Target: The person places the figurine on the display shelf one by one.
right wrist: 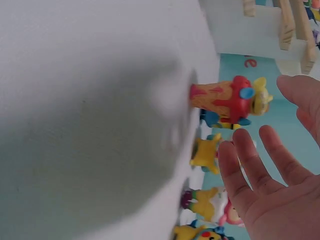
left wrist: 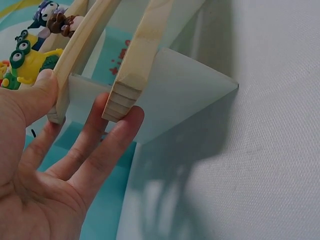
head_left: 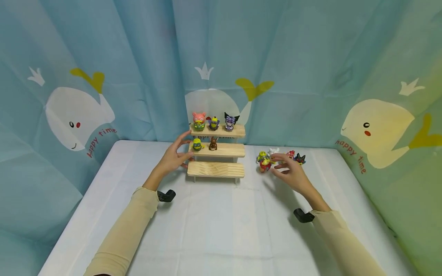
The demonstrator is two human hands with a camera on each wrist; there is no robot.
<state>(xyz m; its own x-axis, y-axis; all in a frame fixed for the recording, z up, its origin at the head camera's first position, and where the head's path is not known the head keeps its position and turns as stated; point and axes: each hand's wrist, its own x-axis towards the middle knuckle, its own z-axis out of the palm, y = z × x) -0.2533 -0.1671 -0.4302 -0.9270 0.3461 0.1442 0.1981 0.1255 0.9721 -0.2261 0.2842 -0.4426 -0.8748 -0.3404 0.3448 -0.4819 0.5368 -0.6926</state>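
My left hand (head_left: 171, 156) grips the left end of a three-tier wooden display shelf (head_left: 215, 169). In the left wrist view, its thumb presses the middle board by a yellow figurine (left wrist: 31, 62), while other fingertips touch the end of the lowest board (left wrist: 131, 70). Over the table at right, my right hand (head_left: 291, 173) reaches toward a small red figurine with a yellow top (head_left: 265, 165). Thumb and fingers are spread apart beside that figurine (right wrist: 225, 100) in the right wrist view, and nothing is held. The figurine stands upright.
Pink (head_left: 199, 122), yellow-and-purple (head_left: 213, 123) and black-eared (head_left: 230, 122) figurines stand on the top board. A yellow (head_left: 197, 144) and a brown figurine (head_left: 213, 144) occupy the middle one. Several more, including a white (head_left: 274, 151) and a black figurine (head_left: 300, 158), cluster behind my right hand. A curtain (head_left: 214, 46) hangs behind.
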